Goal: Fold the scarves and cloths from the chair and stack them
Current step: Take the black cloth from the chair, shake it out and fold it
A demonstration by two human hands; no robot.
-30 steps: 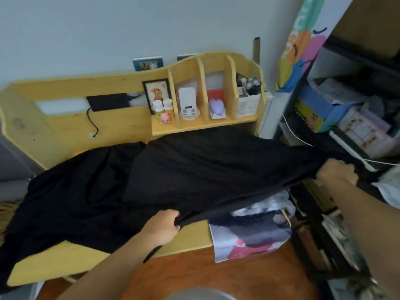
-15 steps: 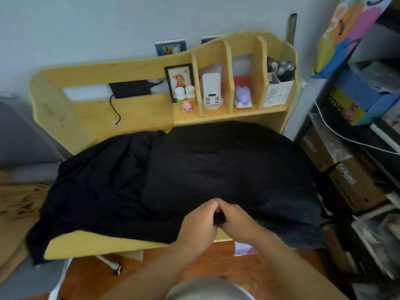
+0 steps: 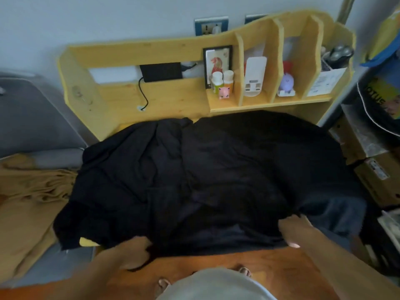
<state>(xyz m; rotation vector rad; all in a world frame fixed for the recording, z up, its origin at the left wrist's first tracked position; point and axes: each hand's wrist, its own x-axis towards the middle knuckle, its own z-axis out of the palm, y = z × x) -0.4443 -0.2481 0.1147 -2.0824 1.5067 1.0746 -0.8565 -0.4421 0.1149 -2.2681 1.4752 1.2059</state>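
Covering almost the whole yellow desk [image 3: 91, 242], a black cloth [image 3: 216, 180] lies spread in loose folds, its near edge at the desk's near side and its right part hanging past the desk's right end. The left hand [image 3: 132, 254] grips the cloth's near edge towards the left, fingers curled into the fabric. The right hand [image 3: 296, 232] holds the near edge further right, thumb and fingers closed round a bunch of it. At the far side the desk's shelf [image 3: 270, 103] is split by upright boards into compartments: the leftmost holds a framed picture [image 3: 217, 63], two small bottles [image 3: 223, 81] and a pink pig figure [image 3: 224, 93]; the next holds a white device [image 3: 254, 76]; the next a pale purple object [image 3: 286, 83] with something red behind it; the rightmost a white box [image 3: 326, 81] with dark, round-headed items standing in it. A black block [image 3: 161, 72] with a cord sits in the slot left of the shelf. A tan cloth [image 3: 28, 202] lies over a grey seat [image 3: 32, 118] to the left. Cardboard boxes [image 3: 376, 176] stand on the right.
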